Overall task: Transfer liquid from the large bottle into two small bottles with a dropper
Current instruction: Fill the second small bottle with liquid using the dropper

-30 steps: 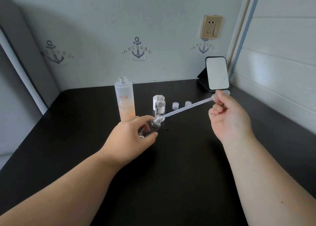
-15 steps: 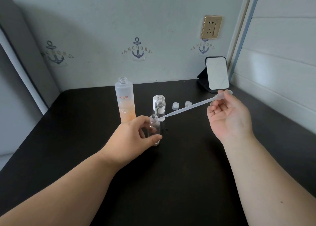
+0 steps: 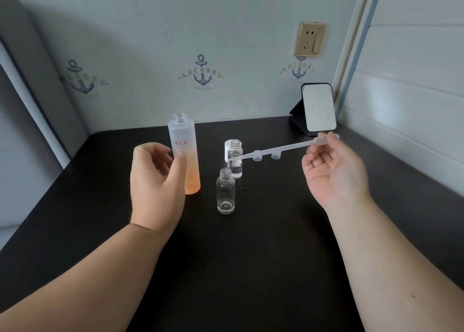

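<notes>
While the left hand [image 3: 157, 181] curls loosely, the right hand [image 3: 334, 168] pinches the dropper [image 3: 283, 148].

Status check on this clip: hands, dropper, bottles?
Left hand open beside tall frosted orange-tinted bottle, gripping nothing. Right hand pinches clear plastic dropper. Near small clear glass bottle stands upright, uncapped. Nothing in the way.

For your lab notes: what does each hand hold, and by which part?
Right hand pinches the dropper at its bulb end. Left hand holds nothing, beside the large bottle.
</notes>
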The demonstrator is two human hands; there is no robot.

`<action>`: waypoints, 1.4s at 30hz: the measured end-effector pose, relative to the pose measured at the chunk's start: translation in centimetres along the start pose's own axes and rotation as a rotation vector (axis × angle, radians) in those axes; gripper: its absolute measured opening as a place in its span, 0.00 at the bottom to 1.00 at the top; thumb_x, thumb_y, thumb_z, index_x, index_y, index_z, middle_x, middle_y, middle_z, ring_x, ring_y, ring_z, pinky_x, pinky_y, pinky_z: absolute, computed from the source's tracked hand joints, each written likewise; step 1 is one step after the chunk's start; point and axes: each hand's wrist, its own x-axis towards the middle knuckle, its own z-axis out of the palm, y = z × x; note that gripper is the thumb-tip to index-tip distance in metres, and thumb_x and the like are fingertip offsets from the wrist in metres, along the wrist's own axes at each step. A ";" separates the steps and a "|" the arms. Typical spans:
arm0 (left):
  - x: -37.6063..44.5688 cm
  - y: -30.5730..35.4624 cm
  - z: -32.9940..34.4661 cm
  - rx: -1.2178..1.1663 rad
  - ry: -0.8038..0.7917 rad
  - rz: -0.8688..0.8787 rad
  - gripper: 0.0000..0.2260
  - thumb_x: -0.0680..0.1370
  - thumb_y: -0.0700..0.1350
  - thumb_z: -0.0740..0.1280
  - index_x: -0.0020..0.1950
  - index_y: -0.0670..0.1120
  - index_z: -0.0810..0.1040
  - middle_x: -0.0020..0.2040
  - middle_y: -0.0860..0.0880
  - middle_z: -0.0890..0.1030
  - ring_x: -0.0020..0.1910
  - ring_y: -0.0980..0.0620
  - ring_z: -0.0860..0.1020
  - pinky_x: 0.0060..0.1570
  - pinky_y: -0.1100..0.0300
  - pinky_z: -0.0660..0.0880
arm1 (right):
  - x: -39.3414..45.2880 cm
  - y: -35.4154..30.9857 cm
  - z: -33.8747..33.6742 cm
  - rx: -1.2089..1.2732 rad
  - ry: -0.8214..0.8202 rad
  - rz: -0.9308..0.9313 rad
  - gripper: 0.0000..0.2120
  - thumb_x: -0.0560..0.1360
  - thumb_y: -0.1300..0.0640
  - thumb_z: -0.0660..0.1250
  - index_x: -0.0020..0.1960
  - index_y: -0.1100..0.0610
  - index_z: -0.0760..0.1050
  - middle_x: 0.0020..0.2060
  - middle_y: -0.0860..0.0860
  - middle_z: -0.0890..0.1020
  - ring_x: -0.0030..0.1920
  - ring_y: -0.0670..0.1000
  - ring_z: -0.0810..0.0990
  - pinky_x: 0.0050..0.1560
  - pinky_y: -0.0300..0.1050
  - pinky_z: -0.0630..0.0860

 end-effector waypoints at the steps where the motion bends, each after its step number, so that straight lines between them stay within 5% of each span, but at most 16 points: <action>1: 0.3 -0.4 0.1 -0.002 -0.004 -0.043 0.15 0.73 0.58 0.68 0.57 0.61 0.70 0.50 0.60 0.75 0.48 0.61 0.76 0.45 0.69 0.73 | 0.0 0.0 0.0 -0.008 -0.003 0.001 0.12 0.78 0.62 0.69 0.37 0.60 0.86 0.35 0.52 0.83 0.33 0.48 0.80 0.36 0.40 0.76; 4: 0.9 -1.2 0.6 0.006 -0.144 -0.191 0.31 0.74 0.55 0.74 0.73 0.54 0.64 0.62 0.57 0.74 0.59 0.58 0.76 0.53 0.61 0.75 | 0.0 0.0 0.0 -0.004 0.006 0.011 0.09 0.77 0.62 0.70 0.40 0.62 0.85 0.36 0.53 0.83 0.34 0.49 0.80 0.36 0.40 0.76; 6: 0.9 -1.7 1.1 0.010 -0.223 -0.215 0.35 0.74 0.55 0.75 0.76 0.56 0.61 0.61 0.62 0.74 0.58 0.63 0.76 0.47 0.70 0.75 | 0.0 0.1 0.0 0.006 0.013 0.016 0.06 0.77 0.62 0.70 0.44 0.63 0.84 0.36 0.53 0.83 0.34 0.49 0.80 0.36 0.40 0.76; 8: 1.0 -1.9 1.3 0.047 -0.253 -0.215 0.34 0.74 0.56 0.75 0.75 0.57 0.63 0.55 0.65 0.75 0.49 0.73 0.76 0.35 0.76 0.73 | 0.0 0.1 -0.1 0.002 0.010 0.017 0.04 0.77 0.62 0.71 0.45 0.63 0.83 0.37 0.53 0.83 0.34 0.49 0.80 0.36 0.40 0.76; 11: 1.0 -2.2 1.4 0.130 -0.246 -0.229 0.24 0.76 0.57 0.73 0.68 0.59 0.67 0.48 0.65 0.77 0.42 0.76 0.76 0.37 0.70 0.71 | 0.1 0.2 -0.2 -0.014 0.003 0.020 0.05 0.77 0.62 0.71 0.44 0.63 0.84 0.37 0.53 0.83 0.34 0.49 0.80 0.37 0.40 0.76; 18: 0.8 -1.7 1.1 0.098 -0.270 -0.185 0.19 0.75 0.53 0.75 0.59 0.66 0.69 0.48 0.73 0.76 0.46 0.72 0.77 0.36 0.72 0.73 | 0.2 0.2 -0.1 0.009 -0.016 0.007 0.09 0.79 0.61 0.70 0.42 0.60 0.84 0.39 0.51 0.84 0.38 0.49 0.83 0.41 0.40 0.79; 21: 0.6 -1.2 1.0 0.115 -0.302 -0.165 0.20 0.74 0.52 0.75 0.54 0.72 0.69 0.50 0.73 0.75 0.49 0.61 0.80 0.47 0.58 0.79 | 0.2 0.2 -0.1 0.020 -0.047 -0.009 0.11 0.79 0.60 0.69 0.39 0.59 0.85 0.40 0.51 0.85 0.40 0.49 0.84 0.43 0.40 0.80; 26: 0.4 -0.4 1.0 0.176 -0.326 -0.040 0.25 0.74 0.49 0.75 0.51 0.79 0.68 0.52 0.75 0.75 0.51 0.72 0.74 0.44 0.63 0.71 | 0.1 0.3 0.0 0.018 -0.070 -0.024 0.12 0.79 0.59 0.70 0.39 0.59 0.85 0.40 0.50 0.86 0.42 0.48 0.85 0.44 0.40 0.80; 31: 0.5 -0.7 1.0 0.217 -0.324 -0.003 0.23 0.75 0.48 0.74 0.53 0.77 0.70 0.52 0.71 0.76 0.53 0.70 0.73 0.45 0.65 0.69 | 0.0 0.2 0.0 -0.028 -0.051 -0.046 0.11 0.80 0.58 0.69 0.40 0.57 0.85 0.40 0.49 0.85 0.41 0.47 0.84 0.45 0.39 0.80; 35: 0.6 -1.4 1.0 0.305 -0.299 0.045 0.20 0.75 0.47 0.74 0.62 0.64 0.74 0.49 0.62 0.76 0.52 0.64 0.73 0.47 0.65 0.69 | 0.2 0.1 -0.2 -0.070 -0.021 -0.083 0.04 0.80 0.58 0.68 0.49 0.59 0.80 0.39 0.49 0.85 0.40 0.47 0.84 0.44 0.39 0.80; 39: 0.6 -1.3 0.8 0.369 -0.285 0.043 0.22 0.75 0.44 0.74 0.65 0.61 0.76 0.53 0.59 0.76 0.56 0.52 0.74 0.60 0.43 0.72 | 0.3 0.0 -0.4 -0.162 -0.021 -0.118 0.06 0.80 0.60 0.68 0.46 0.58 0.82 0.40 0.50 0.85 0.38 0.47 0.82 0.42 0.38 0.78; 42: 0.5 -1.3 1.0 0.373 -0.307 0.054 0.24 0.74 0.43 0.75 0.66 0.60 0.76 0.55 0.60 0.75 0.60 0.49 0.73 0.64 0.40 0.70 | 0.2 0.2 -0.4 -0.232 -0.075 -0.112 0.03 0.78 0.62 0.70 0.47 0.59 0.82 0.41 0.52 0.85 0.38 0.47 0.83 0.41 0.38 0.78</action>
